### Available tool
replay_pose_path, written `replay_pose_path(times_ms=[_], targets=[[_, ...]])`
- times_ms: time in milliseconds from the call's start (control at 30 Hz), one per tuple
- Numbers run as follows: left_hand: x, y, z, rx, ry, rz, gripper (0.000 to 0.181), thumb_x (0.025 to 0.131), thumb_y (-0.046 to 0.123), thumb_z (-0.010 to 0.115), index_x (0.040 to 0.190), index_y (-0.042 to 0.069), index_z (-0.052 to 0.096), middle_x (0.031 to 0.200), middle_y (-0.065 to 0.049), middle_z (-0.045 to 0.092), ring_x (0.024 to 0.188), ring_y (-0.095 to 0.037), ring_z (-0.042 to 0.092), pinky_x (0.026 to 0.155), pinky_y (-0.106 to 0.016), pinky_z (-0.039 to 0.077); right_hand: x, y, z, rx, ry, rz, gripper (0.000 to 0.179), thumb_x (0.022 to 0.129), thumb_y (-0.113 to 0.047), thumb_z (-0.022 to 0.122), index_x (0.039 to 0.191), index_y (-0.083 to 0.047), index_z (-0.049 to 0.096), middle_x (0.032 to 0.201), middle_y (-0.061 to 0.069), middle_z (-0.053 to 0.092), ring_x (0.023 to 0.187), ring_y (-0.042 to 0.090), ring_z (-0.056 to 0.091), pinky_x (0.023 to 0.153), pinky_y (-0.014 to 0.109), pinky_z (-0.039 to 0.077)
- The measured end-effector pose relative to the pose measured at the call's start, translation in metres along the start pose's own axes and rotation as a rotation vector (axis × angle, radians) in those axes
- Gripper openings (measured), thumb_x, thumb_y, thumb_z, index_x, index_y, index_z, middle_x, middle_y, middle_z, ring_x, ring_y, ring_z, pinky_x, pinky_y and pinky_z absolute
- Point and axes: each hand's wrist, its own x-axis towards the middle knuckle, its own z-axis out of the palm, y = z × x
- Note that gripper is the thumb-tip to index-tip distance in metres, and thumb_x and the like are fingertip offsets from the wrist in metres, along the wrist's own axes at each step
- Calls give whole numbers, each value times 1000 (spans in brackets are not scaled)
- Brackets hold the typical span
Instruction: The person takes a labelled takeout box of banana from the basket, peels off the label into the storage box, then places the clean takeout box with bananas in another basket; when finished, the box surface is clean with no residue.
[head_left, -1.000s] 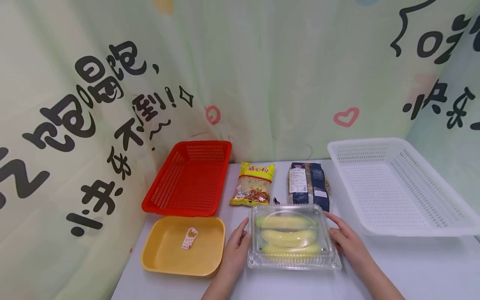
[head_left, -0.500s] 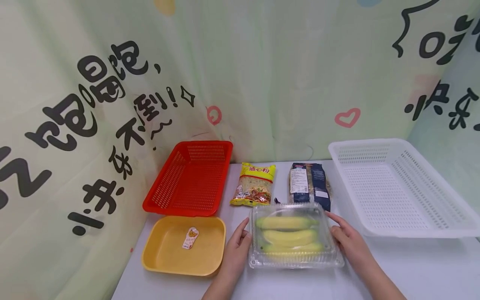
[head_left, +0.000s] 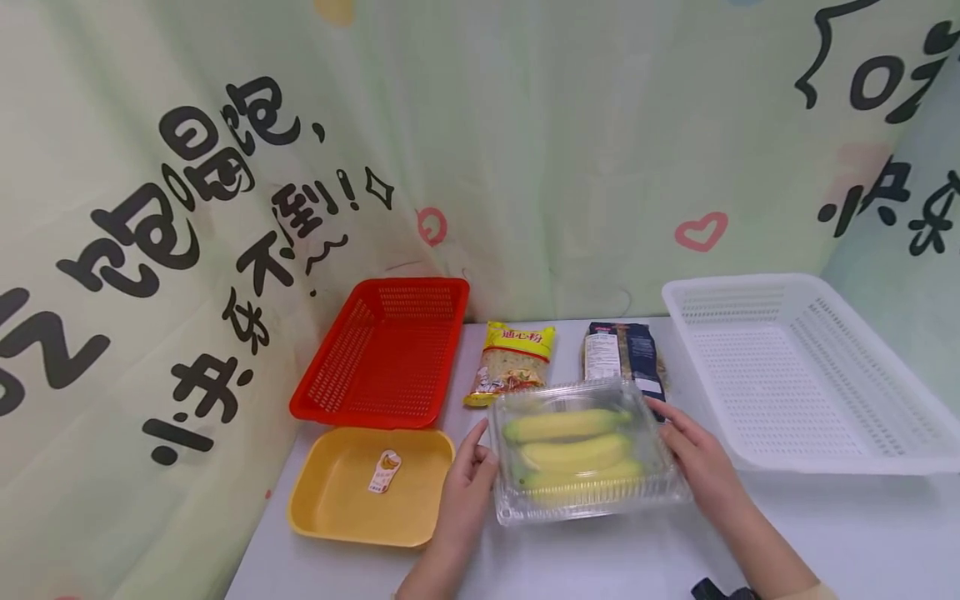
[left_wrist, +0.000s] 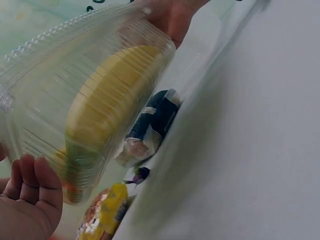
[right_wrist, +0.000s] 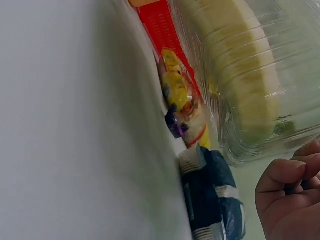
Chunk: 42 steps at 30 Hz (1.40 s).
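A clear plastic clamshell box (head_left: 517, 510) with three yellow-green bananas (head_left: 576, 455) inside is held up in front of the body, slightly tilted. My left hand (head_left: 467, 487) grips its left edge, fingers curled at the rim. At the right edge my right hand (head_left: 697, 458) grips it, forefinger reaching along the far side. In the left wrist view the box's underside hangs above the table, with the left hand (left_wrist: 32, 200) at its lower corner and the right hand (left_wrist: 172, 17) at the far end. The right wrist view shows the right hand's (right_wrist: 292, 195) curled fingers at the box corner.
Behind the box lie a yellow pasta bag (head_left: 512, 362) and a dark blue food bag (head_left: 626, 354). To the left stand a red basket (head_left: 375, 367) and a yellow tub (head_left: 337, 508) with a banana label (head_left: 385, 471). A white basket (head_left: 765, 375) stands right.
The box has risen from the table and tilted slightly, its far edge moving up over the bags. Both hands have moved up with it. The head view has shifted a little.
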Motion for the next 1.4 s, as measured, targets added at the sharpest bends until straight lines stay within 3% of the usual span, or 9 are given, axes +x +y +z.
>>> replay_pose_path(times_ms=[133,300,400,533,700,900,1167,1400], targets=[[0,12,-11,-23,-7,23,52,99,26,56,149,29,43,99,-1,48,87,-10,52,75,-19,48,8,-15,5,-79,10,-24,52,106,-40,38,153,-16,38,155,12,37,120,13,53,82,13,49],[4,25,-26,-69,5,50,52,100,31,56,149,32,42,101,-2,46,96,-14,50,76,-19,48,22,-37,16,-95,1,-23,51,106,-39,37,152,-18,39,161,11,30,144,32,33,86,9,43],[8,31,-35,-145,-4,70,51,101,31,55,149,33,41,106,-3,45,106,-16,50,80,-20,48,33,-48,25,-53,-5,-3,49,106,-37,39,151,-20,42,160,9,32,142,32,35,90,17,47],[17,37,-46,-203,1,119,51,101,30,55,150,31,40,106,-4,45,107,-17,52,82,-20,50,51,-60,38,-20,-17,30,47,104,-38,42,149,-24,45,159,6,35,136,28,40,93,26,49],[27,41,-62,-157,71,133,50,100,36,55,148,33,41,99,-4,46,105,-17,52,81,-18,49,75,-72,52,45,-74,41,46,103,-36,46,148,-26,46,157,4,38,129,25,45,91,24,50],[40,45,-78,-195,152,138,49,100,35,57,147,33,43,99,-4,47,114,-16,51,85,-17,49,102,-87,69,109,-177,59,46,103,-35,48,148,-30,45,148,6,46,120,23,53,88,29,53],[53,52,-94,-166,282,157,48,101,31,53,147,38,41,98,-4,51,98,-16,54,79,-17,53,136,-114,90,65,-283,107,47,102,-32,45,149,-36,42,152,5,41,117,25,54,83,32,56],[66,54,-111,-221,354,129,49,101,27,51,148,35,42,97,-4,50,91,-17,51,73,-16,52,162,-131,108,112,-423,172,54,98,-19,44,149,-35,41,152,7,34,110,28,52,77,39,58]])
